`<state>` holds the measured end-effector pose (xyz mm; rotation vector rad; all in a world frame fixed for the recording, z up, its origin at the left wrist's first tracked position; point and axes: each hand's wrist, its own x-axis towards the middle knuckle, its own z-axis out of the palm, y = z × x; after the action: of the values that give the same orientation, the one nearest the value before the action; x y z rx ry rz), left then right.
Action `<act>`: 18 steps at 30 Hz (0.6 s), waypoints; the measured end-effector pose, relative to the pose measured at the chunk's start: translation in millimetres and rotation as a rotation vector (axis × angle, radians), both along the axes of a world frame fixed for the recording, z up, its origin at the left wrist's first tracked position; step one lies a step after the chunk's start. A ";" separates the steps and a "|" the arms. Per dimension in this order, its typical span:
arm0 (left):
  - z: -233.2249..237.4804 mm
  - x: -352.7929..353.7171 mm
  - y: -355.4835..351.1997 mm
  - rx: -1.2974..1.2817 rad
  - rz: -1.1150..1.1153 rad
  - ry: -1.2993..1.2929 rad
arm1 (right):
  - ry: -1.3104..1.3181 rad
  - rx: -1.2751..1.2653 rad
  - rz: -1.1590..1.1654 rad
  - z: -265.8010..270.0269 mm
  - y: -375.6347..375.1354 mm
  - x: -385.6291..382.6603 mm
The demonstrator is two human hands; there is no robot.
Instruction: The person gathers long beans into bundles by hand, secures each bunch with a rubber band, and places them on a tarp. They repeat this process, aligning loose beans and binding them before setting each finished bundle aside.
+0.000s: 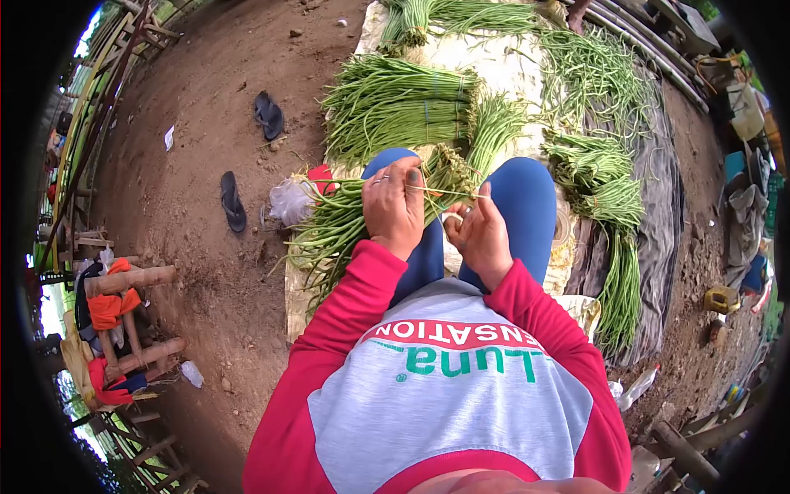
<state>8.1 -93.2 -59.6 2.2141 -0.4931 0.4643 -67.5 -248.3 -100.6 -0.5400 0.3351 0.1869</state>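
Note:
A bundle of long green beans (329,235) lies across my lap, its stem ends gathered between my knees. My left hand (395,202) is wrapped over the bundle near the stem ends. A thin pale strip (444,192) runs from the left thumb across to my right hand (481,230), which pinches its other end between thumb and fingers. Just beyond my knees lie tied bundles of beans (395,103) on the pale sheet (518,66).
Loose beans (592,78) and more bundles (597,177) lie at the right, partly on a dark cloth (650,255). Two dark sandals (233,202) and a plastic bag (291,202) rest on the soil at the left. A wooden frame holds orange cloth (107,309).

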 end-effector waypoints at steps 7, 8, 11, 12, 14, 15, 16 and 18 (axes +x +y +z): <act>17.5 21.7 29.5 -0.028 -0.068 0.054 | -0.203 -0.803 0.317 70.2 -23.4 42.2; 28.2 23.6 29.6 -0.224 -0.054 0.241 | -0.258 -0.746 0.266 64.9 -18.2 46.5; 25.1 40.6 53.2 -0.224 -0.174 0.372 | -0.095 -0.491 0.265 79.6 -7.4 50.7; 12.8 36.5 43.9 -0.318 -0.065 0.253 | -0.027 -0.432 0.209 61.2 1.0 62.7; 20.3 38.5 42.6 -0.405 -0.190 0.584 | 0.001 -0.131 0.227 18.8 8.3 82.8; 33.5 28.5 33.0 -0.530 -0.191 0.781 | 0.057 0.054 0.249 -1.8 15.1 88.0; 29.5 32.3 34.7 -0.520 -0.197 0.780 | 0.130 0.310 0.332 -12.3 21.8 86.3; 9.0 42.8 43.9 -0.500 -0.191 0.777 | 0.172 0.656 0.406 -42.4 37.8 86.5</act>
<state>50.9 -49.3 -50.6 1.6624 -0.1353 -0.3489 19.0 -210.5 -143.0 0.0666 0.3064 0.7111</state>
